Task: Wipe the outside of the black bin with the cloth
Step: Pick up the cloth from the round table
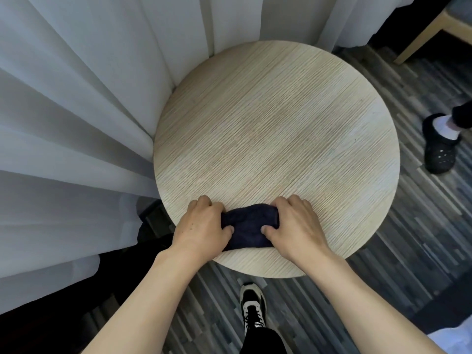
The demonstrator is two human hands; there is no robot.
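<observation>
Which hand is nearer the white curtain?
Left. The left hand grips the cloth's curtain-side end, closer to the white curtain; the right hand grips the opposite end, farther away.

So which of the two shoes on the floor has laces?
The black-and-white sneaker at the bottom, below the table; the black clog at right has none.
</observation>
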